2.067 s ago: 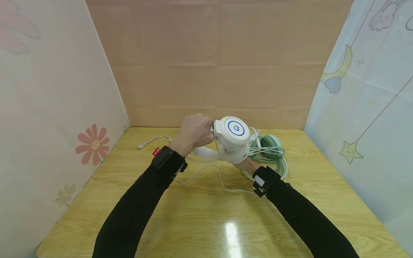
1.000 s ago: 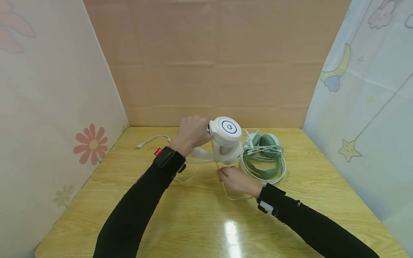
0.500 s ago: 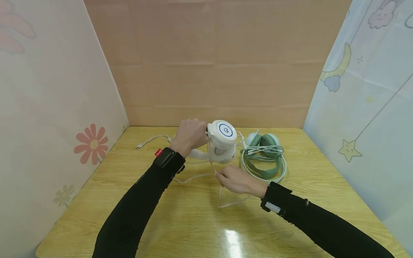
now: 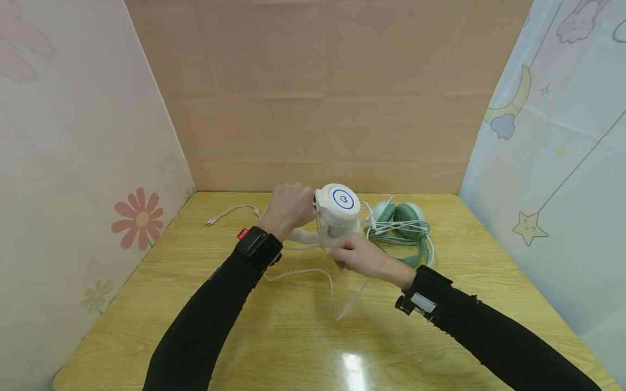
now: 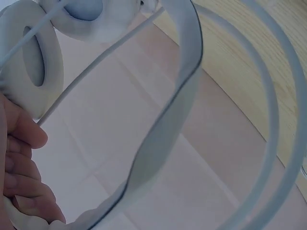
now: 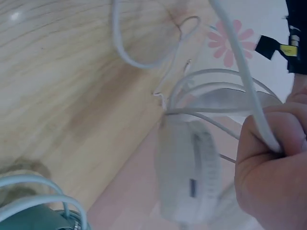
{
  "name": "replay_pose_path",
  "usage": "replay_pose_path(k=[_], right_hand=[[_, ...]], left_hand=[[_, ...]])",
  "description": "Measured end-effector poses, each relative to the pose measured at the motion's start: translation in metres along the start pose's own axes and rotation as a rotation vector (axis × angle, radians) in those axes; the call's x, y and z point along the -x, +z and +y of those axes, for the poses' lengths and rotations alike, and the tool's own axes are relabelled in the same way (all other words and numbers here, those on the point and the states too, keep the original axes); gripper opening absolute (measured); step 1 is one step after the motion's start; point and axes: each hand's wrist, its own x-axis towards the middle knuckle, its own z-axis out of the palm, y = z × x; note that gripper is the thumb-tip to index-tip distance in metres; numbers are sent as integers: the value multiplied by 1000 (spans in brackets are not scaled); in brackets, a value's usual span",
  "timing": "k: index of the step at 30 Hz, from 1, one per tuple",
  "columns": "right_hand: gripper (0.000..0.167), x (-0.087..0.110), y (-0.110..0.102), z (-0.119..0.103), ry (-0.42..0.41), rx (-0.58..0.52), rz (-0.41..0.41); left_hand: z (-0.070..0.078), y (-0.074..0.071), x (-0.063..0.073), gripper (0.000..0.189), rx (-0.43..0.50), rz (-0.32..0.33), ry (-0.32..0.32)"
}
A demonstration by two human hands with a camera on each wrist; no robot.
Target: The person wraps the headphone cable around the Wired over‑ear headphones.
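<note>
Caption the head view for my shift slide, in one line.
Left hand grips white headphones, right hand holds a white cable, and green headphones lie on the table.

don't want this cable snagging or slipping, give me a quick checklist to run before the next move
1. Left grip secure on the white, round-cupped over-ear headphones: ok, fingers curled round them.
2. Right grip on the thin white cable: ok, pinched.
3. White cable slack taken up: not ok, a loose loop shows below the right grip.
4. Green padded over-ear headphones' pale cable bundle gathered: ok, coiled across them.
5. White cable clear of the green pair: cannot tell, they overlap in the head view.
</note>
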Motion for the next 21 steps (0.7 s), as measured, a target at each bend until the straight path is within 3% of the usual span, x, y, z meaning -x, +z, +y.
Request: replay_pose_path(k=[8,21], right_hand=[[35,1,-10,-18,-22,-4,-9],[38,8,-27,-38,-59,-150,-46]], left_hand=[[1,6,2,35,1,-6,7],[9,2,3,38,-14,1,43]])
